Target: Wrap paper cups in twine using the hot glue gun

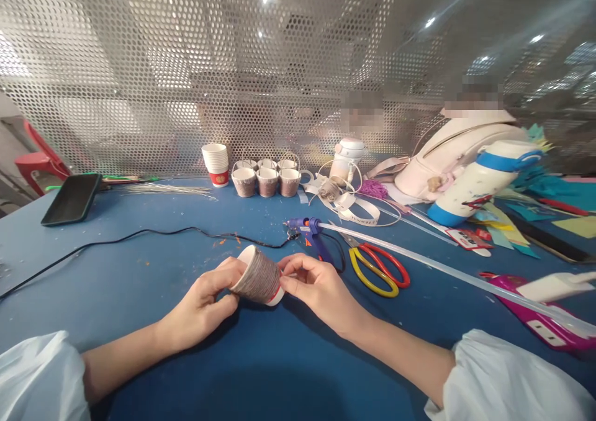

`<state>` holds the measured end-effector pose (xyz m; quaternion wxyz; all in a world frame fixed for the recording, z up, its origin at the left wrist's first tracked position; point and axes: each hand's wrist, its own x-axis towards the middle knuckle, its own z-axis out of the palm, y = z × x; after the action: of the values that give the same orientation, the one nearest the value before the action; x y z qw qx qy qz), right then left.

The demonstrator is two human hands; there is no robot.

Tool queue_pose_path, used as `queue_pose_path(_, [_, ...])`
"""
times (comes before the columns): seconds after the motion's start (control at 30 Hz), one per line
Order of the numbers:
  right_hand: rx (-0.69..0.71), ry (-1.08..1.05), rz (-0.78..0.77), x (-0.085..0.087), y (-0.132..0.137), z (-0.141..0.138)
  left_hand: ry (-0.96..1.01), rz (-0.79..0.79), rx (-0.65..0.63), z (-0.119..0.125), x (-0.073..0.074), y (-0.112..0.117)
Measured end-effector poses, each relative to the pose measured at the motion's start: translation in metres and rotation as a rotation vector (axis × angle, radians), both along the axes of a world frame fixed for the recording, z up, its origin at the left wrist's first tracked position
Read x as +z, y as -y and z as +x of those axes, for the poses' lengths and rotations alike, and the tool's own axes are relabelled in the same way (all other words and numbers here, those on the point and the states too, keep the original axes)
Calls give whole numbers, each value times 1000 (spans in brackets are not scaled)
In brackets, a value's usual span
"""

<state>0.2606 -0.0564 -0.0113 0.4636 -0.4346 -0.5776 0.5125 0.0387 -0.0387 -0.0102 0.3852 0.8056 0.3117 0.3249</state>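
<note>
A paper cup wrapped in grey-brown yarn (pixel 259 278) lies on its side between my hands, its rim facing left and its red-and-white base to the right. My left hand (pixel 205 300) grips the cup at the rim end, fingers curled round it. My right hand (pixel 316 284) pinches the cup's base end with fingertips pressed to it. Just behind my right hand a blue hot glue gun (pixel 311 231) rests on the blue table (pixel 139 266). Red-and-yellow scissors (pixel 379 266) lie to its right.
Several finished yarn-wrapped cups (pixel 267 179) and a stack of plain cups (pixel 216 163) stand at the back. A black cable (pixel 116 241) crosses the left side; a phone (pixel 72 197) lies far left. A long clear glue stick (pixel 442 266), a water bottle (pixel 479 182), a bag, ribbon and paper scraps crowd the right.
</note>
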Motion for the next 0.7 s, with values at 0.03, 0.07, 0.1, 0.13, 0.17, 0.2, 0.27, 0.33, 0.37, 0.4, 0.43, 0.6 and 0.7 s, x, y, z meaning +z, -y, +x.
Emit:
queue_pose_path(0.03, [-14,7,15,-1,0,0,-18,-3,16,1,0,1])
queue_pose_path(0.07, [-24,12,26,-2,0,0,-33,-15,34,2,1,2])
queue_pose_path(0.1, [-30,14,38,-3,0,0,-45,-35,49,3,2,3])
queue_pose_path(0.13, [-32,19,54,-3,1,-1,-52,-58,60,4,3,4])
queue_pose_path(0.17, [-32,27,76,-3,3,-1,-56,-81,69,5,4,6])
queue_pose_path(0.2, [-28,43,104,-4,5,-3,-56,-104,74,6,5,8])
queue_pose_path(0.27, [-16,87,169,-4,9,-5,-44,-149,80,8,7,12])
queue_pose_path(0.33, [-8,140,226,-4,13,-7,-29,-198,79,8,9,14])
queue_pose_path(0.37, [-4,158,243,-3,14,-8,-26,-217,78,8,9,14])
queue_pose_path(0.4, [-2,165,253,-3,15,-9,-28,-230,73,7,10,14])
queue_pose_path(0.43, [-1,165,257,-3,16,-9,-32,-238,66,6,10,13])
queue_pose_path(0.6, [-12,132,257,-4,13,-7,-57,-255,49,2,9,9])
queue_pose_path(0.7, [-19,138,273,-6,12,-5,-78,-246,101,4,10,10])
